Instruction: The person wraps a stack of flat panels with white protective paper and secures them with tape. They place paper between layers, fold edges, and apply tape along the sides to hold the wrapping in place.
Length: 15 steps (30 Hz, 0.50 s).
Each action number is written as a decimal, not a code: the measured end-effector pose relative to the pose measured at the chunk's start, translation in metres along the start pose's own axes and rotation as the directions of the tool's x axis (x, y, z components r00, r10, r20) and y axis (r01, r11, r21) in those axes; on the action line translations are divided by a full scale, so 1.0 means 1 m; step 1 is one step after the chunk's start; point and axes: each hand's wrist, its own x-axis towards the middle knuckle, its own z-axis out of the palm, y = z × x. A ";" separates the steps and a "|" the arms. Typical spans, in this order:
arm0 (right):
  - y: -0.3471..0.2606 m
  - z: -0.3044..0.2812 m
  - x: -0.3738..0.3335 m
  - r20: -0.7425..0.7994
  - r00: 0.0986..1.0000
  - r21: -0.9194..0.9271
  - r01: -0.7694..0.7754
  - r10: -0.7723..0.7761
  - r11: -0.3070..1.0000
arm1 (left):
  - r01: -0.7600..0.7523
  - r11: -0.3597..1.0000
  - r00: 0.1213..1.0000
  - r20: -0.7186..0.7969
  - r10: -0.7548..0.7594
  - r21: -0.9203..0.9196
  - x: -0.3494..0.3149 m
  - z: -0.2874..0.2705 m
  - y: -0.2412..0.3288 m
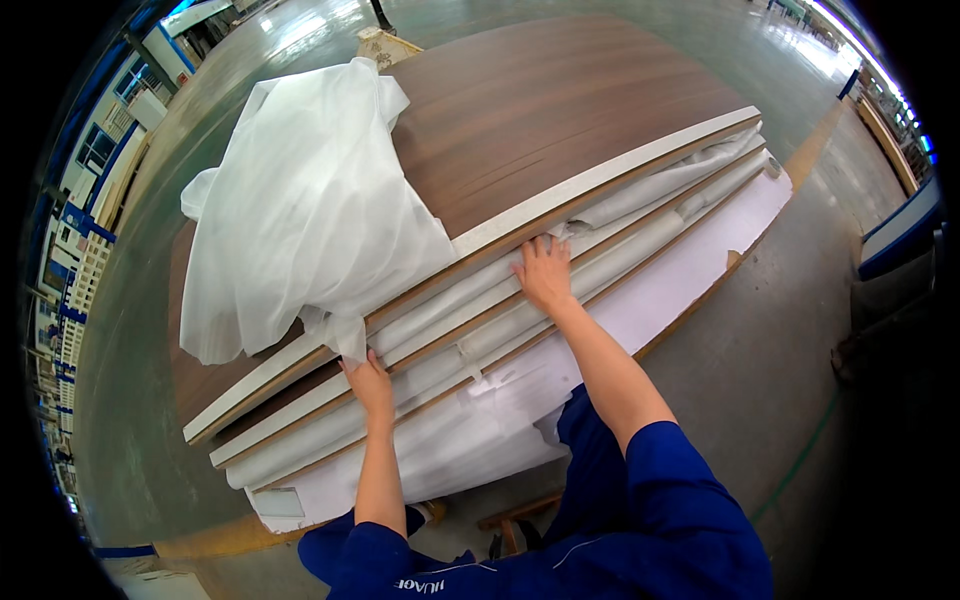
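Several wood-grain panels with pale edges lie stacked and fanned in front of me, with thin white foam sheeting between them. My left hand point(370, 387) is closed at the near edge of the stack, pinching a bunched corner of the loose white foam sheet point(310, 200). That sheet is draped in folds over the left part of the brown top panel point(560, 100). Farther right, my right hand point(547, 273) rests with fingers apart on the foam layer point(640, 205) under the top panel's edge. Its fingertips reach into the gap there.
Beneath the panels is a pale board point(690, 240) with a torn edge. A wooden support point(515, 530) shows below, near my legs. Behind the stack stands a cream-coloured block point(385, 47). Racks line the left side, and a blue-and-dark object point(905, 235) stands at the right.
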 end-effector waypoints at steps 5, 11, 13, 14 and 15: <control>0.009 0.009 -0.003 -0.034 0.995 0.023 -0.097 0.097 0.995 | -0.110 0.992 0.987 0.122 0.102 0.054 -0.041 -0.023 0.062; 0.014 0.000 -0.004 -0.056 0.998 0.020 -0.036 0.037 0.999 | -0.208 0.978 0.956 0.217 0.197 0.030 -0.027 -0.026 0.054; 0.015 0.000 -0.002 -0.092 0.995 -0.024 -0.048 0.046 0.999 | -0.266 0.964 0.939 0.222 0.262 -0.015 -0.022 -0.030 0.052; 0.015 0.000 0.000 -0.104 0.993 -0.075 -0.063 0.055 0.995 | -0.294 0.956 0.933 0.218 0.287 -0.002 -0.020 -0.031 0.052; 0.014 -0.006 -0.003 -0.106 0.992 -0.131 -0.077 0.064 0.988 | -0.317 0.948 0.925 0.223 0.308 0.008 -0.022 -0.032 0.054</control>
